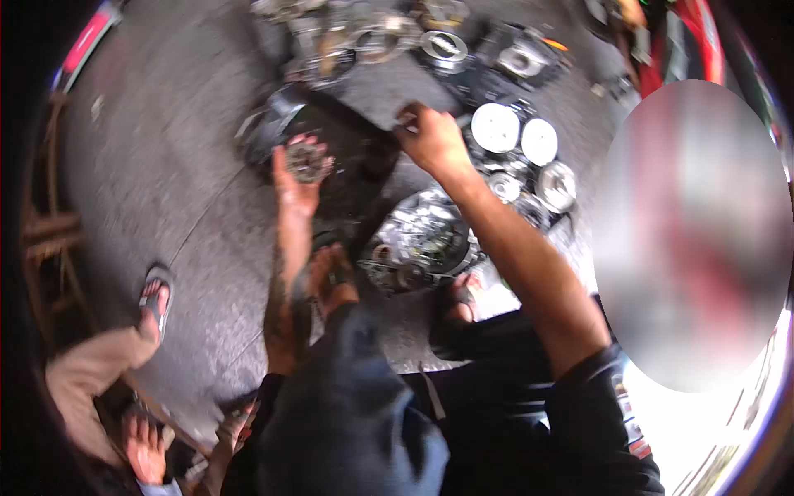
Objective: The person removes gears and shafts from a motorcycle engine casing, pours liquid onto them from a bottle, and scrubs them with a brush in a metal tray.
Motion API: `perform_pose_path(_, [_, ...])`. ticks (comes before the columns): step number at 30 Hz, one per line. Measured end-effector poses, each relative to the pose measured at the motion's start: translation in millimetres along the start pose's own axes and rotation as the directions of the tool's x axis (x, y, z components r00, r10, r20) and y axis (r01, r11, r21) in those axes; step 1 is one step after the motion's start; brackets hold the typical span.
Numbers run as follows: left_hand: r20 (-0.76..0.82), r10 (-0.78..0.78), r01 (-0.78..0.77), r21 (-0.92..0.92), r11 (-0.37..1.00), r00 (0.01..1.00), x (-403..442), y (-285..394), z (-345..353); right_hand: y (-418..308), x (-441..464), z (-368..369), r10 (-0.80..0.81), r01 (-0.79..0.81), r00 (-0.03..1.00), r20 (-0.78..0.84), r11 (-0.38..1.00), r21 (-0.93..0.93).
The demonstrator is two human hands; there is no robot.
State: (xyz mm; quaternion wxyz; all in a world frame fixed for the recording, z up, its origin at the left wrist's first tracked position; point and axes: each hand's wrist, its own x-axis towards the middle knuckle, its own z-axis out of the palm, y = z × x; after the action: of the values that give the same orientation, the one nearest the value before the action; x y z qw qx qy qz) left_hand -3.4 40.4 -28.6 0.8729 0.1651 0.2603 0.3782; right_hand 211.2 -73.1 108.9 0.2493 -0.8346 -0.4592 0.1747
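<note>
My left hand (298, 178) is palm up, its fingers curled round a dirty, round, toothed-looking metal part (305, 162). Below and beside it is a dark tray (351, 116) with a wet-looking inside. At the tray's upper right corner, my right hand (426, 136) is closed, fingers bent together; blur hides what they hold. Just under my right forearm lies a round basin (389, 285) full of shiny small metal parts (418, 236).
Engine parts (331, 37) lie at the top, with round covers (496, 128) at the right. A black bag-like item (277, 116) sits left of the tray. Another person's sandalled foot (155, 298) and hand (145, 449) are at lower left. A wooden frame (54, 227) stands at left.
</note>
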Motion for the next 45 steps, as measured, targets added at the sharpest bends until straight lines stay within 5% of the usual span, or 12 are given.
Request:
perform_pose_path(5, [-0.104, 0.005, 0.032, 0.354, 0.935, 0.995, 8, 11, 15, -18, -24, -153, -0.183, 0.315, 0.938, 0.296, 0.807, -0.499])
perform_pose_path(9, [-0.087, 0.303, -0.204, 0.561, 0.802, 0.949, -22, 29, 108, -12, -108, -273, -0.416, 0.379, 0.902, -0.116, 0.891, -0.249])
perform_pose_path(13, [0.282, 0.498, -0.521, 0.727, 0.447, 0.820, 6, 14, 84, 33, -221, -310, 0.146, 0.015, 0.687, -0.712, 0.977, 0.214])
perform_pose_path(16, [-0.219, 0.131, 0.153, 0.908, 0.391, 0.967, 31, -16, 35, 132, -304, -282, 0.257, -0.333, 0.365, -0.895, 0.933, 0.132])
perform_pose_path(23, [0.085, 0.348, -0.249, 0.852, 0.460, 0.934, -14, 8, 119, 217, -435, -112, 0.807, -0.371, 0.402, -0.433, 0.576, 0.729])
perform_pose_path(24, [0.081, 0.355, -0.186, 0.944, 0.274, 0.931, 8, 2, 102, 227, -446, -84, 0.834, -0.411, 0.399, -0.381, 0.534, 0.739])
perform_pose_path(26, [-0.283, -0.083, 0.271, 0.734, 0.623, 0.956, 42, 20, 41, 235, -459, -33, 0.711, -0.605, 0.548, -0.441, 0.701, 0.377])
perform_pose_path(31, [-0.244, -0.221, 0.324, 0.562, 0.761, 0.944, 53, 29, 38, 216, -413, -18, 0.731, -0.540, 0.601, -0.322, 0.669, 0.511])
perform_pose_path(33, [-0.081, 0.163, 0.068, 0.994, 0.086, 0.983, 63, 18, 43, 218, -401, -10, 0.710, -0.531, 0.643, -0.287, 0.683, 0.502])
perform_pose_path(34, [-0.075, 0.167, 0.062, 0.995, 0.082, 0.983, 56, 15, 52, 223, -397, -2, 0.722, -0.525, 0.630, -0.287, 0.668, 0.528])
perform_pose_path(36, [-0.202, 0.057, 0.148, 0.858, 0.491, 0.978, 26, 4, 71, 230, -390, 12, 0.703, -0.530, 0.638, -0.316, 0.698, 0.482])
perform_pose_path(45, [-0.059, -0.300, 0.302, 0.326, 0.896, 0.952, 38, -5, -5, 241, -358, 30, 0.566, -0.166, 0.723, -0.395, 0.698, 0.697])
